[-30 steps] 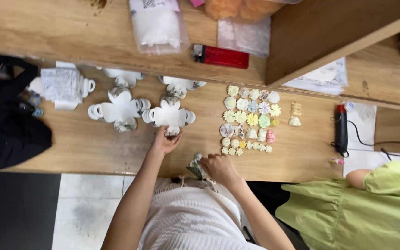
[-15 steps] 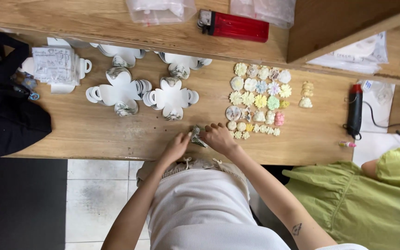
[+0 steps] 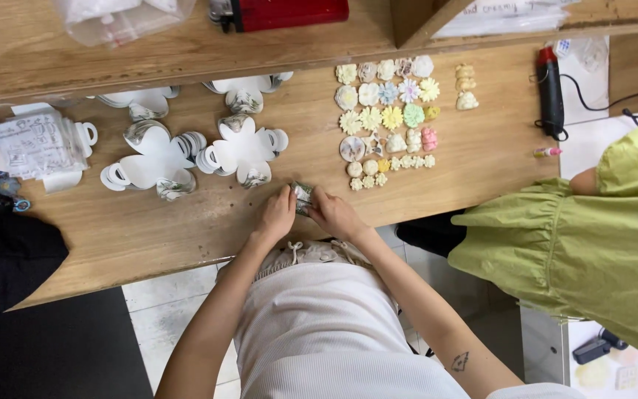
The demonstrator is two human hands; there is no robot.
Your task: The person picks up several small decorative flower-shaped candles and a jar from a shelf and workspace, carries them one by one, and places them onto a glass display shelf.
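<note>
My left hand [image 3: 278, 214] and my right hand [image 3: 334, 213] meet near the front edge of the wooden table [image 3: 186, 222], both pinched on a small grey-green printed piece [image 3: 303, 196] held between the fingertips. Just beyond the hands lies a flat white flower-shaped paper box blank [image 3: 244, 150], with a second one [image 3: 153, 161] to its left. To the right of my hands is a grid of several small pastel moulded shapes [image 3: 387, 118], flowers and shells in cream, yellow, green and pink.
Two more white box blanks [image 3: 245, 90] lie farther back. A stack of printed packets [image 3: 35, 144] sits at the left. A black and red tool [image 3: 551, 92] with a cord lies at the right. A person in a green top [image 3: 592, 244] stands to my right.
My left hand came back from the white box blank and joined my right hand on the small piece. The view shifted, so the table items sit lower and to the right.
</note>
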